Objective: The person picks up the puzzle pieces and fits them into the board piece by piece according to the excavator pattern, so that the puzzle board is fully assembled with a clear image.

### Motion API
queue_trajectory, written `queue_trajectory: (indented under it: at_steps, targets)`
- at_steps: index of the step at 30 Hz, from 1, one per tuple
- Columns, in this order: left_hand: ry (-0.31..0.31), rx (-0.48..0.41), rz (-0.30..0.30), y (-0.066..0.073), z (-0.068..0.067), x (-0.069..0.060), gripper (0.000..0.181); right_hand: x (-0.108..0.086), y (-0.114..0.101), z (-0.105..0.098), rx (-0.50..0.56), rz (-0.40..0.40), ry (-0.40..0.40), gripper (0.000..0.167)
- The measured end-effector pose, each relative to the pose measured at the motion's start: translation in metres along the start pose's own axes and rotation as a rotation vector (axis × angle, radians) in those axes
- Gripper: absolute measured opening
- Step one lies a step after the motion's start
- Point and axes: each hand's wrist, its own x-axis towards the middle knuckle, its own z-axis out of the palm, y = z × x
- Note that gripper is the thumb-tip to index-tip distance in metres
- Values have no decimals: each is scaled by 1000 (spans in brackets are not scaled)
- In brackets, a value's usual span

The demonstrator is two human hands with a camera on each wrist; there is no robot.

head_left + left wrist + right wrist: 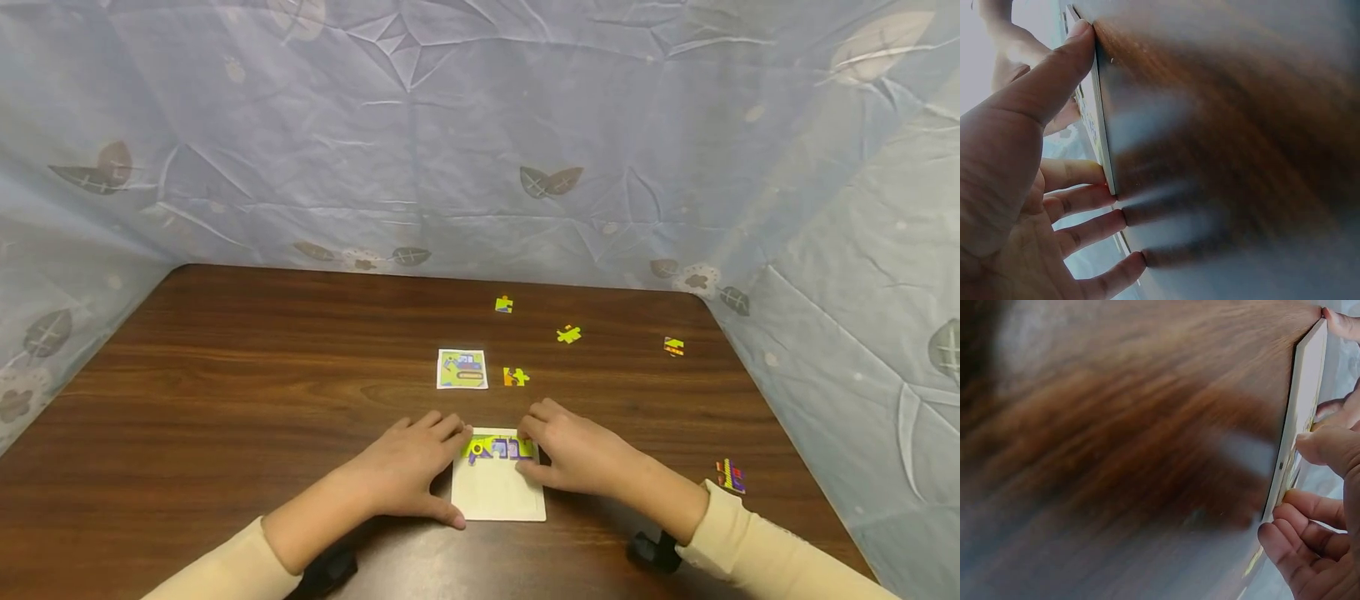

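A cream puzzle board (497, 492) lies flat on the table, with a row of joined green and purple puzzle pieces (496, 448) along its far side. My left hand (408, 467) rests along the board's left side, fingers spread; its thumb touches the near left corner and the fingertips reach the far left. In the left wrist view these fingers (1088, 239) are mostly straight. At the far right corner, my right hand (573, 450) pinches the rightmost puzzle piece (525, 448) between thumb and forefinger. The right wrist view shows that thumb (1319, 449) on the board, the other fingers curled at its edge.
Beyond the board lie a square picture card (462, 369) and a loose piece (515, 377). Farther back are more pieces (504, 305), (569, 334) and a striped piece (673, 346). Another multicoloured piece (731, 476) lies near the right table edge. Patterned cloth (480, 150) surrounds the table.
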Motion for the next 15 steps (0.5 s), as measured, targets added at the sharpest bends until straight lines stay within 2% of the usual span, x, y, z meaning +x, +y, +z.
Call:
queue_trajectory:
  at_steps: [15]
  targets:
    - [-23,-28,-12,0,1,0,110,1,-4,2,-34,-44,19,22]
